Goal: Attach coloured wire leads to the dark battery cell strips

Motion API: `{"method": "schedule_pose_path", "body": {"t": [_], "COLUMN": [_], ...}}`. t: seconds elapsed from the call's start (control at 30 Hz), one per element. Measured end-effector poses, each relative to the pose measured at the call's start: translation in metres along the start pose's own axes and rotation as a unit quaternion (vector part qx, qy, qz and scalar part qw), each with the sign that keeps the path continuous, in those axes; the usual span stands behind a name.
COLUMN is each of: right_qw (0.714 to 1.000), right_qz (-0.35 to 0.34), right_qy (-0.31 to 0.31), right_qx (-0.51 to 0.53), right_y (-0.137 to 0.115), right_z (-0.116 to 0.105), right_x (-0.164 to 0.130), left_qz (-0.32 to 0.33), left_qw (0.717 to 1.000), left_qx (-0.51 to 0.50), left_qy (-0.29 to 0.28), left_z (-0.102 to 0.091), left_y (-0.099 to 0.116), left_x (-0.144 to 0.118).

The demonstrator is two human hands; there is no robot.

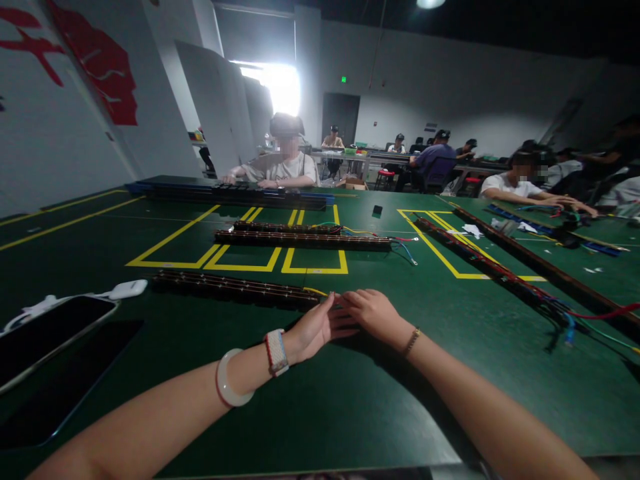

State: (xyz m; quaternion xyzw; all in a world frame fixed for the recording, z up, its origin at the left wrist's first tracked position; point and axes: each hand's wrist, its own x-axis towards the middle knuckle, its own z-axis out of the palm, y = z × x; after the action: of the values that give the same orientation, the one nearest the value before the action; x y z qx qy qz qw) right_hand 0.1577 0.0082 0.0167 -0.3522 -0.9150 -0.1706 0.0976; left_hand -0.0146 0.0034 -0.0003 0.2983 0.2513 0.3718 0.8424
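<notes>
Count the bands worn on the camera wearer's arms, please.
3: a white bangle and, between it and the left hand, a woven band; then a thin dark bracelet just behind the right hand. None seems hidden.

The bench [340, 413] is bare between the forearms [165, 413] and rightward from the right grip [374, 313] up to the wired strip [493, 269], which slants across the right side. Left of the left grip [313, 328], the near strip [235, 289] blocks a low path; an open lane lies beyond it, before the middle strip [303, 240]. Two phones [55, 323] crowd the near left.
</notes>
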Motion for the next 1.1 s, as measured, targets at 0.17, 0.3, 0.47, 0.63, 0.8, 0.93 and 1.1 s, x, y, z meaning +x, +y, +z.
{"method": "schedule_pose_path", "body": {"t": [0.17,0.3,0.47,0.63,0.8,0.93,1.1], "right_qw": [0.998,0.997,0.999,0.999,0.998,0.994,0.985], "right_qz": [-0.057,-0.067,-0.043,-0.05,-0.02,0.026,0.109], "right_qy": [-0.021,-0.025,-0.006,-0.017,-0.056,-0.089,-0.108], "right_qx": [-0.027,-0.023,-0.003,0.009,0.031,0.055,0.078], "right_y": [-0.003,-0.007,-0.005,-0.002,-0.004,-0.006,-0.005], "right_z": [-0.002,-0.012,-0.031,-0.038,-0.031,-0.029,-0.033], "right_x": [0.001,0.005,0.006,0.004,0.004,0.006,0.007], "left_qz": [0.005,-0.002,-0.008,-0.005,-0.016,-0.014,-0.014], "left_qw": [0.999,0.999,0.998,0.999,0.998,0.998,0.999], "left_qx": [-0.017,-0.028,-0.041,-0.036,-0.055,-0.057,-0.043], "left_qy": [0.027,0.043,0.041,0.039,0.033,0.01,-0.004], "left_z": [-0.003,-0.003,-0.005,-0.007,-0.005,-0.005,-0.006], "left_y": [-0.002,-0.002,-0.001,-0.003,-0.001,-0.001,-0.001], "left_x": [0.002,0.003,0.005,0.007,0.006,0.005,0.005]}}
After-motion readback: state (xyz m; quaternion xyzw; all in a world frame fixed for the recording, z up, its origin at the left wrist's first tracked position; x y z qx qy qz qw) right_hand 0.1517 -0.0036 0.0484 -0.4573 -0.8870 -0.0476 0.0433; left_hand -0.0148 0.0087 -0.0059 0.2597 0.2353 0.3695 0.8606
